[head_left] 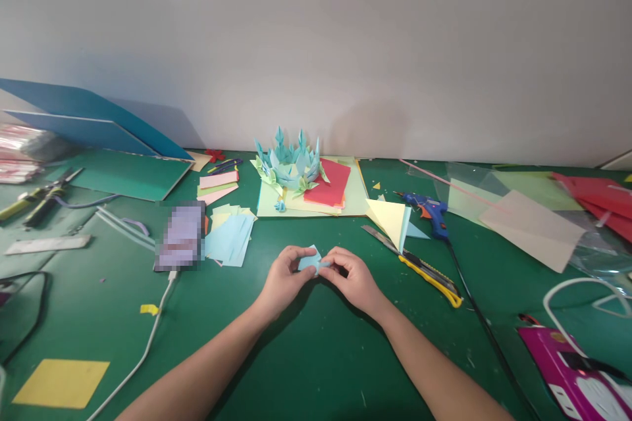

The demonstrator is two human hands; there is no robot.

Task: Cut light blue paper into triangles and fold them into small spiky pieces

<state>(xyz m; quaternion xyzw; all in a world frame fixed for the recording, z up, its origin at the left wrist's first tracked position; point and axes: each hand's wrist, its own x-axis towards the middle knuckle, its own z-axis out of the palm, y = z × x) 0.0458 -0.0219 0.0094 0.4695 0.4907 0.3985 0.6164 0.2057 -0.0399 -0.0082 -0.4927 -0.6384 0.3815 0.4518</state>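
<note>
A small piece of light blue folded paper [309, 262] is pinched between both hands, above the middle of the green table. My left hand [285, 278] is closed on its left side, thumb below and fingers above. At its right edge my right hand [353, 277] grips it with thumb and fingertips, which hide part of the folds. Behind the hands stands a ring-shaped paper crown [291, 168] of blue and green folded points. Left of the hands lies a loose stack of light blue paper sheets [232, 240].
Right of the hands lie a yellow box cutter [429, 276], cream paper triangles [390, 220] and a blue glue gun [434, 214] with a black cord. A phone [180, 237] on a white cable, pliers [44, 200] and a yellow sheet [62, 383] are on the left.
</note>
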